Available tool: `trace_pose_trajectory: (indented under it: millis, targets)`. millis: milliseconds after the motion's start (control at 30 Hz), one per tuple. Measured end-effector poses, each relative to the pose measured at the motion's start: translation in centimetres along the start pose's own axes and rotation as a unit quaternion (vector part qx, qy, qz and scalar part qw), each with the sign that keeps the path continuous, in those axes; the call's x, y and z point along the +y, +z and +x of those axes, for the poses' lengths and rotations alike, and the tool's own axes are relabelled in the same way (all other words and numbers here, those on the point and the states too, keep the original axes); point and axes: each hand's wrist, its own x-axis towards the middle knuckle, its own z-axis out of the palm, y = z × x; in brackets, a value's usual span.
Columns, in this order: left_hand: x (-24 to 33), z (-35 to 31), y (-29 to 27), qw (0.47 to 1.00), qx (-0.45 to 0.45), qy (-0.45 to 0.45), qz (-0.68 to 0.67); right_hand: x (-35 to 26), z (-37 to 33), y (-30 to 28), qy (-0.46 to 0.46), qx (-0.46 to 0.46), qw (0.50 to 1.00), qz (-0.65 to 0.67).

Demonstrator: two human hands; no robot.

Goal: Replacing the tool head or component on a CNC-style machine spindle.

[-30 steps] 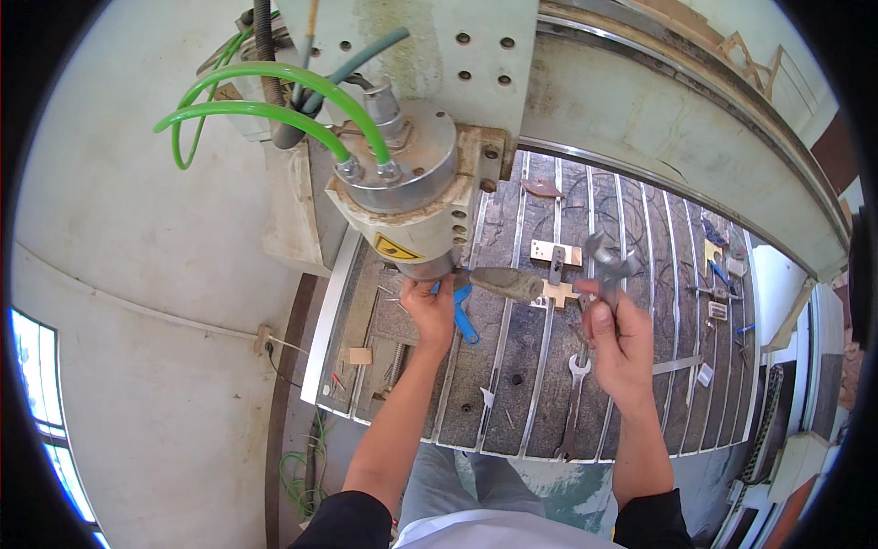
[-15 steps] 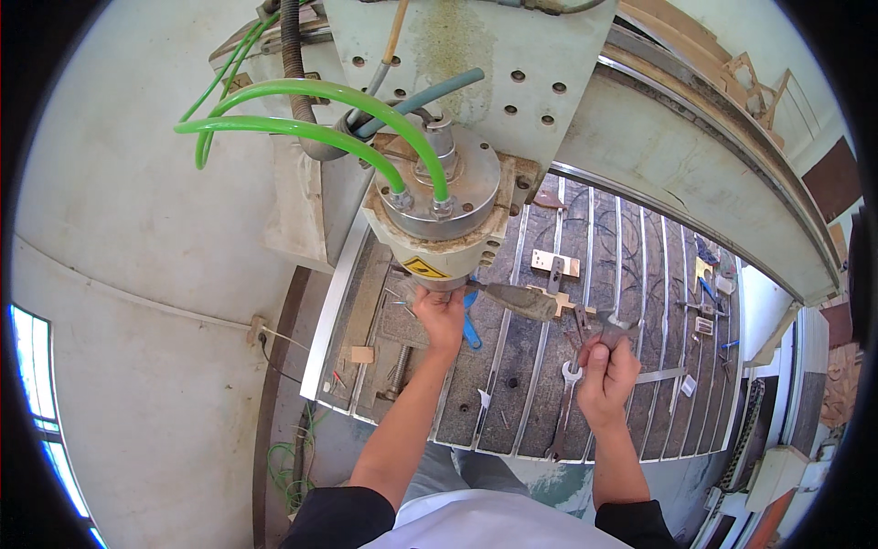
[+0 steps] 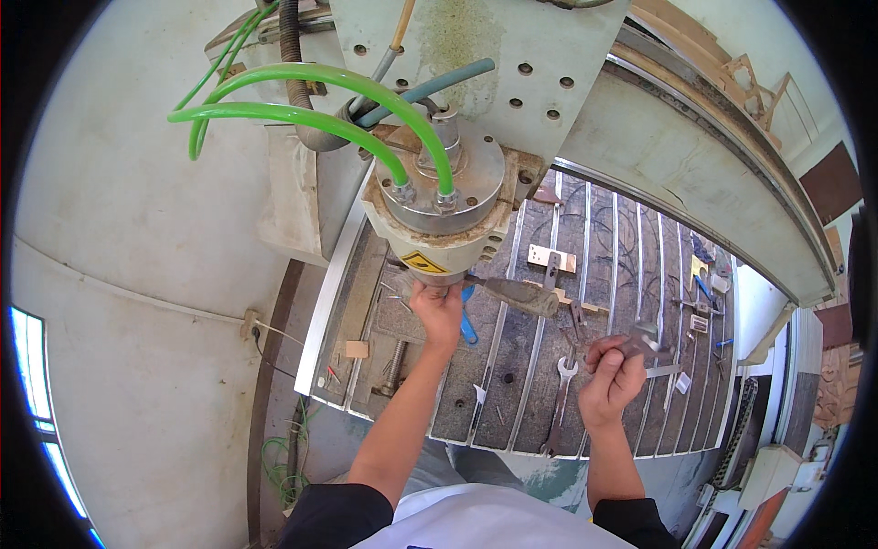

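My left hand [image 3: 437, 316] reaches up under the machine spindle [image 3: 445, 197], its fingers closed around the lower end; what lies inside the grip is partly hidden. Just beside those fingers, a long tool with a thick, worn, tapered handle [image 3: 521, 296] juts out to the right from behind the spindle's bottom. My right hand [image 3: 611, 380] is closed on a hammer [image 3: 646, 340], held to the right of that handle and apart from it. Motion blurs the hammer's grey head, and the fist covers most of its shaft.
Below lies a slotted machine bed [image 3: 457, 412], with an open-end wrench [image 3: 560, 403], a large bolt [image 3: 394, 366], a wood block [image 3: 357, 349], a blue-handled tool [image 3: 468, 325] and a clamp block [image 3: 551, 259]. Green hoses [image 3: 302, 114] loop above the spindle. A gantry beam [image 3: 677, 183] crosses at upper right.
The hammer head has swung right, away from the tapered handle, as my right wrist turned. My left hand stays at the spindle's lower end. The whole view has shifted slightly.
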Motion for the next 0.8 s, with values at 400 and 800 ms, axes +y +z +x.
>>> trace_pose_trajectory:
  millis: [400,800]
  targets:
    - [0.1,0.1,0.0,1.0,0.002,0.005,0.001,-1.4,-0.6,-1.9,0.069,-0.054,0.994,-0.072]
    - [0.3,-0.1,0.2,1.0,0.001,-0.006,0.002,-0.7,-1.0,-1.3,-0.114,-0.032,0.984,-0.132]
